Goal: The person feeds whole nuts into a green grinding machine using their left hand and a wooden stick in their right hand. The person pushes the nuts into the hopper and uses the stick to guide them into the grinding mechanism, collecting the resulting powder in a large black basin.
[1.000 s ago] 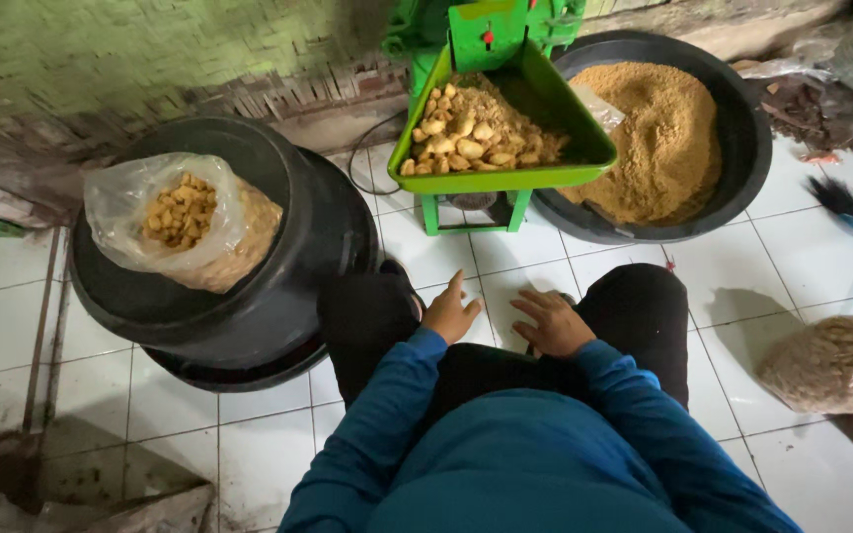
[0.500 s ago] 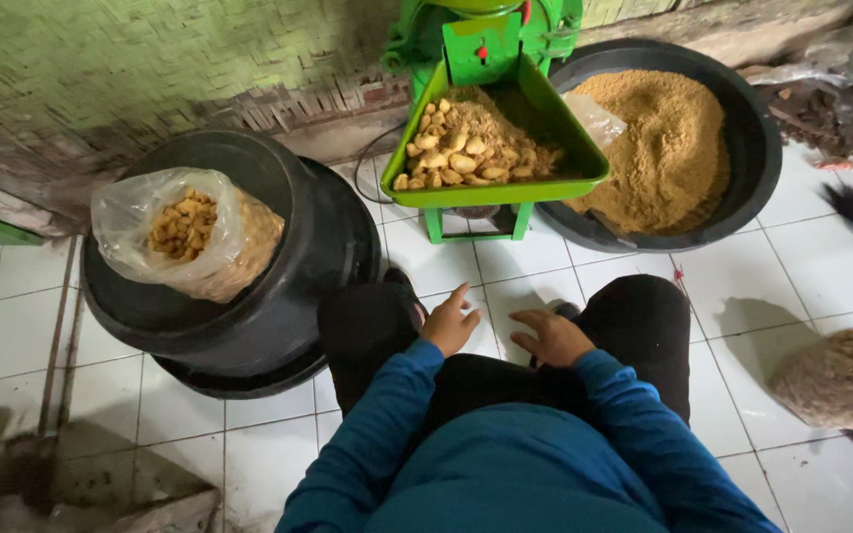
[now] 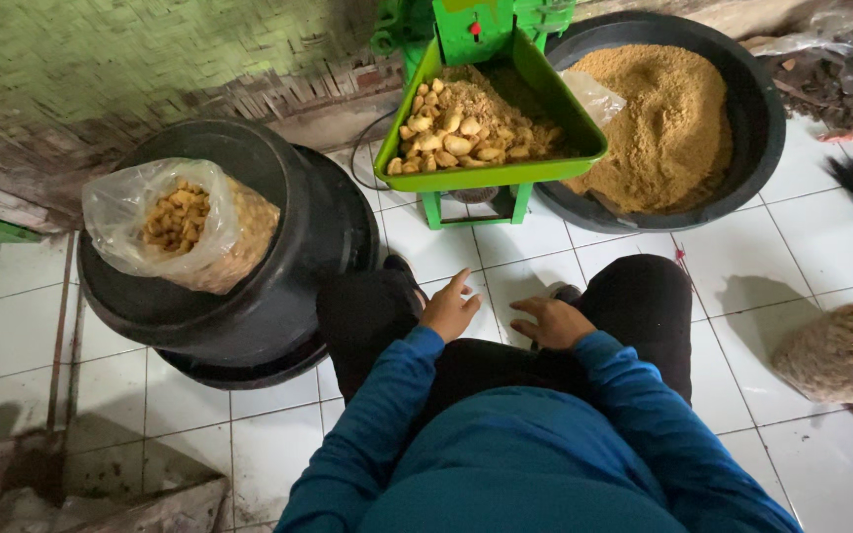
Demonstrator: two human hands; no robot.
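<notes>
Far left: clear plastic bag (image 3: 182, 225) of tan chunks, lying in a black tub (image 3: 293, 212) stacked on a second tub.
Centre, low: left hand (image 3: 450, 310), fingers loosely spread, holding nothing, resting by the left knee.
Just beside it: right hand (image 3: 552, 322), fingers half curled, empty, by the right knee.
Centre, high: green tray (image 3: 491, 176) on a green stand, heaped with tan chunks.
Right: black basin (image 3: 762, 118) of brown powder.
Far right: mesh sack (image 3: 846, 353) on white tile.
</notes>
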